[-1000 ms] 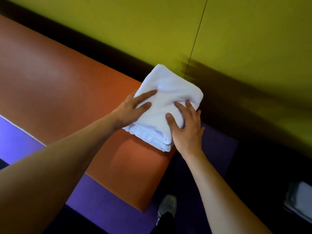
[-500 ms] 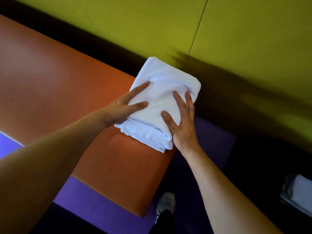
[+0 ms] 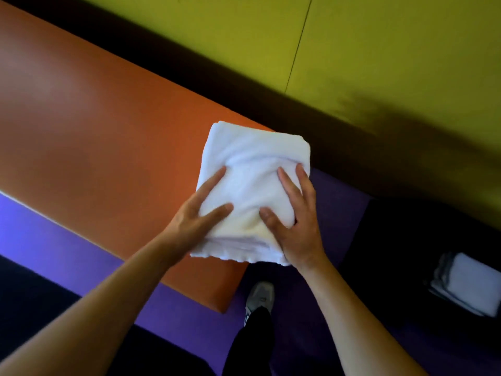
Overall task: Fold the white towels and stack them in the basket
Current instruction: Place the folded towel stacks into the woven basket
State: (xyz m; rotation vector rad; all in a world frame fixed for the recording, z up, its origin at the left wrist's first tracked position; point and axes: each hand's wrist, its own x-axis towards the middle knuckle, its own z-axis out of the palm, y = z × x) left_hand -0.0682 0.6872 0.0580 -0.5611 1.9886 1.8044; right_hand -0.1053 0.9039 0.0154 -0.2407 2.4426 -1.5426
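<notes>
A massage or treatment room, by the look of it.
An orange padded bench [image 3: 89, 137] stands along a yellow-green panelled wall [image 3: 379, 50]; folded white towels [image 3: 469, 283] lie stacked low at the right over purple flooring [image 3: 339, 207].

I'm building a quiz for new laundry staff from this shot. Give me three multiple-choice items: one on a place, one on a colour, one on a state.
1. Where is the folded white towel?
A. at the end corner of the orange bench
B. on the purple floor
C. hung on the wall

2. What colour is the wall behind the bench?
A. blue
B. yellow-green
C. white

3. How do the hands meet the towel?
A. both hang away from it
B. only one touches it
C. both hold it, one at each side

Key:
1 A: the towel sits over the bench's end corner, its near edge past the corner.
2 B: the panels above the dark strip are yellow-green.
3 C: the left hand and the right hand each have fingers on top at the towel's near edge, and appear to wrap under it.
</notes>
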